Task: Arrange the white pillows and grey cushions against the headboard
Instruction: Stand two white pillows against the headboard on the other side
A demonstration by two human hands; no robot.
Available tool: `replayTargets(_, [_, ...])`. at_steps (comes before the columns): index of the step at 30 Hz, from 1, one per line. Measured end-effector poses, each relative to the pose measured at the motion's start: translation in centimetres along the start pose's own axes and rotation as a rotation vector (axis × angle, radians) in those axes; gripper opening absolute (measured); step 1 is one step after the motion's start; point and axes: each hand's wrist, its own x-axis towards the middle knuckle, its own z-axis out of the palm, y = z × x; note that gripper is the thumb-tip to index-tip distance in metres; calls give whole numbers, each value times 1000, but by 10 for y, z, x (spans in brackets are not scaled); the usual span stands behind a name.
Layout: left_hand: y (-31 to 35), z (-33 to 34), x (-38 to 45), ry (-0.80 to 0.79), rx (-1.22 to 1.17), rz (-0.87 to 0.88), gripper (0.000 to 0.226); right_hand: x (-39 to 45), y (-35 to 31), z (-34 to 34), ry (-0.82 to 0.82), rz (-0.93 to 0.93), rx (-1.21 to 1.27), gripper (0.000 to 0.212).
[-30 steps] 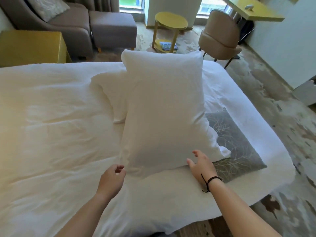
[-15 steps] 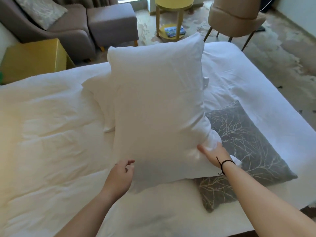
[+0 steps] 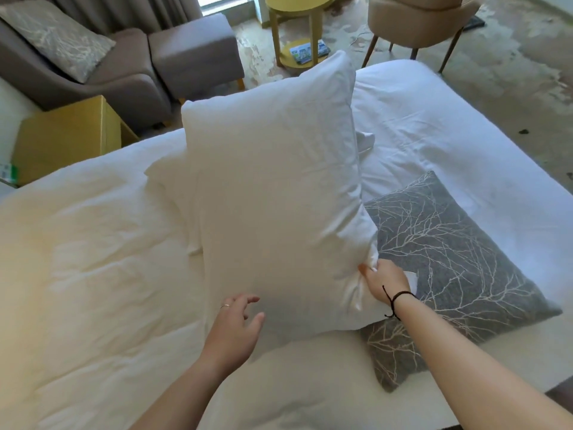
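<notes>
Two bare forearms reach in from the bottom edge, with no sleeves showing on either. The left hand point(image 3: 233, 328) wears a thin, pale ring on one finger. The right hand point(image 3: 384, 280) has a thin black cord bracelet at the wrist — knotted, with a short loose end hanging.

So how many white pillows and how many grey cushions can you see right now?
White pillows: 2, the big one the right hand grips, and one behind it.
Grey cushions: 2, one on the bed, one on the armchair.
Total: 4
</notes>
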Motion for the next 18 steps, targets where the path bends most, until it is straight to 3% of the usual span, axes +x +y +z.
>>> replayTargets(7, [17,-12,-2,68,-58,107,24,-79,-56,26,-62,-202,17,37])
replayTargets(11, [31,-42,-11,201,-91,167,24,-142,-100,43,-125,-357,9,43])
replayTargets(15, [25,-82,-23,358,-30,152,41,-205,-139,78,-239,-498,-16,43])
replayTargets(18, [5,-102,-32,368,33,84,63,-246,-162,110,-367,-631,-68,41])
